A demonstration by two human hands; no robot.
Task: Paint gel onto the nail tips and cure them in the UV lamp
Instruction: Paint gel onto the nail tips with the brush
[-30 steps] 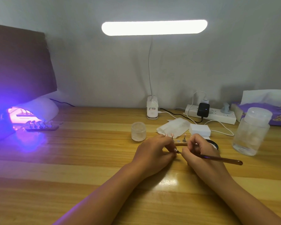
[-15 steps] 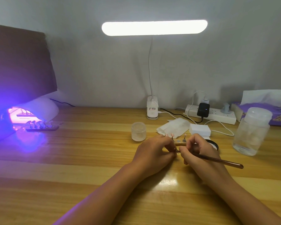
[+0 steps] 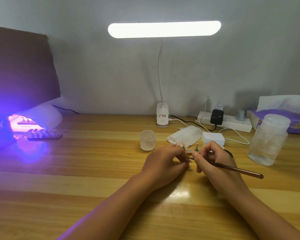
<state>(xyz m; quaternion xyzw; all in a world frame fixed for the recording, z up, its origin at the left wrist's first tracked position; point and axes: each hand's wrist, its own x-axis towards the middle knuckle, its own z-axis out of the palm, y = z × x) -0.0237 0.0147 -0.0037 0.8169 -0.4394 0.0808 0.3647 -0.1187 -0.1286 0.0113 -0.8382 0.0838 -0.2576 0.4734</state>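
My left hand (image 3: pixel 163 161) rests on the wooden table and pinches a small nail tip (image 3: pixel 189 160) between its fingertips. My right hand (image 3: pixel 213 158) grips a thin brown gel brush (image 3: pixel 232 168), whose bristle end touches that tip. Just behind the hands lies a wooden holder strip (image 3: pixel 190 152) with pink nail tips (image 3: pixel 180 144) standing on pegs. At the far left the white UV lamp (image 3: pixel 42 116) glows purple, with one strip of tips inside it and another strip of tips (image 3: pixel 44 135) lying in front of its mouth.
A small frosted jar (image 3: pixel 147 140), a white wipe (image 3: pixel 185 135) and a white box (image 3: pixel 213 138) sit behind the hands. A large clear lidded jar (image 3: pixel 268 139), a tissue box (image 3: pixel 284 111), a power strip (image 3: pixel 227 122) and a desk lamp base (image 3: pixel 162 116) stand further back.
My right hand has tilted the brush, its rear end dropping lower to the right, and shifted slightly left against the tip. The left hand has stayed in place.
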